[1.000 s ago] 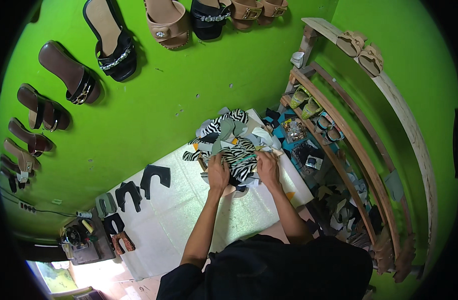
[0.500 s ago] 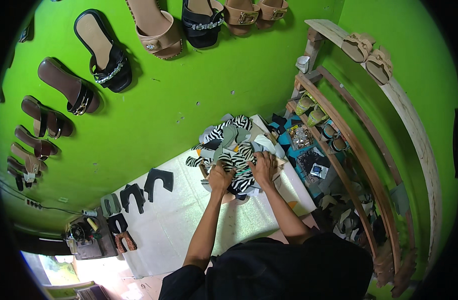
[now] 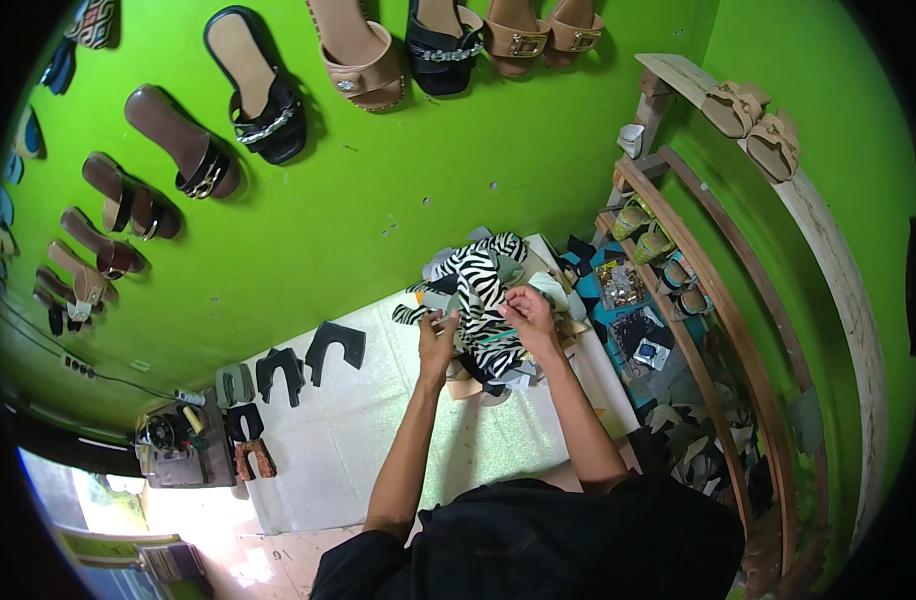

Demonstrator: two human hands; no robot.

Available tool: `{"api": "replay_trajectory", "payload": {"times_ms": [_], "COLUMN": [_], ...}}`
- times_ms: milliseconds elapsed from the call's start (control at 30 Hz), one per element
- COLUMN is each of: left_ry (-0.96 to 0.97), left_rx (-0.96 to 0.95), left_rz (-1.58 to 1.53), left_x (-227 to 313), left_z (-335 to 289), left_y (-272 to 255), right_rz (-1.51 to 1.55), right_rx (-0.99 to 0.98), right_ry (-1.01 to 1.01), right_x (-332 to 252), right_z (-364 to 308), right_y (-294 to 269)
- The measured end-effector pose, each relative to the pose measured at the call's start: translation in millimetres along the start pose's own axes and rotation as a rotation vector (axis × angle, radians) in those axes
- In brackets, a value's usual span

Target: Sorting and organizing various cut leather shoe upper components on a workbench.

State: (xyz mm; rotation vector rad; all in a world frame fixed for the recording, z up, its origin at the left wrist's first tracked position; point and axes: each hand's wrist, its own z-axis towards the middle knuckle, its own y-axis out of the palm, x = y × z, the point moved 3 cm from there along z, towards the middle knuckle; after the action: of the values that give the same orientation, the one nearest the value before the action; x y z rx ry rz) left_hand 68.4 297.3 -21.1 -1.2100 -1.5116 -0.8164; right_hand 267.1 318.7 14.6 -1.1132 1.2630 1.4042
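A heap of zebra-print material pieces point(image 3: 481, 275) and grey-green scraps lies on the white-covered table. At the heap's left side is my left hand point(image 3: 437, 345), its thumb and fingers apart beside a small grey-green piece point(image 3: 438, 300). My right hand point(image 3: 533, 322) is raised over the heap's right side with its fingers curled together. Its fingertips are close to the edge of a long zebra-print piece; what they pinch, if anything, is too small to make out. Tan and white scraps point(image 3: 465, 385) stick out at the heap's near edge.
Dark U-shaped cut pieces point(image 3: 336, 350) lie in a row along the table point(image 3: 378, 440). Sandals point(image 3: 263, 110) hang on the green wall. A wooden rack point(image 3: 693, 260) with sandals stands at right, beside a box of small metal parts point(image 3: 620, 284) and scraps. A machine point(image 3: 163, 435) stands far left.
Both hands have lifted from pressing into the heap, and the right fingers have curled together. A long zebra-print piece now shows on top between them. The view has shifted left.
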Motion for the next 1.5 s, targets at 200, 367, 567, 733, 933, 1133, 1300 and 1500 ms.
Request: {"api": "replay_trajectory", "payload": {"times_ms": [200, 367, 567, 733, 933, 1133, 1300, 1500], "left_ry": [-0.153, -0.046, -0.013, -0.076, -0.064, -0.012, -0.013, -0.011], "left_rx": [-0.13, -0.032, 0.066, 0.153, 0.275, 0.339, 0.322, 0.295], "left_rz": [-0.299, -0.294, -0.24, -0.294, -0.356, -0.33, -0.462, -0.592], "left_x": [19, 9, -33, -76, -113, -136, -144, -135], "left_z": [-32, -78, -153, -225, -293, -319, -318, -294], "left_y": [-48, -118, -212, -298, -387, -445, -476, -489], "right_rz": [0.135, 0.113, 0.058, -0.022, 0.01, -0.016, 0.067, 0.198], "right_rx": [-0.106, -0.169, -0.36, -0.455, -0.548, -0.609, -0.603, -0.554], "right_ry": [0.095, 0.168, 0.262, 0.359, 0.385, 0.4, 0.485, 0.583], "right_x": [-9, 12, 40, 47, 57, 68, 76, 111], "right_z": [-24, -62, -135, -207, -278, -316, -328, -324], "right_y": [31, 68, 137, 207, 283, 338, 376, 419]}}
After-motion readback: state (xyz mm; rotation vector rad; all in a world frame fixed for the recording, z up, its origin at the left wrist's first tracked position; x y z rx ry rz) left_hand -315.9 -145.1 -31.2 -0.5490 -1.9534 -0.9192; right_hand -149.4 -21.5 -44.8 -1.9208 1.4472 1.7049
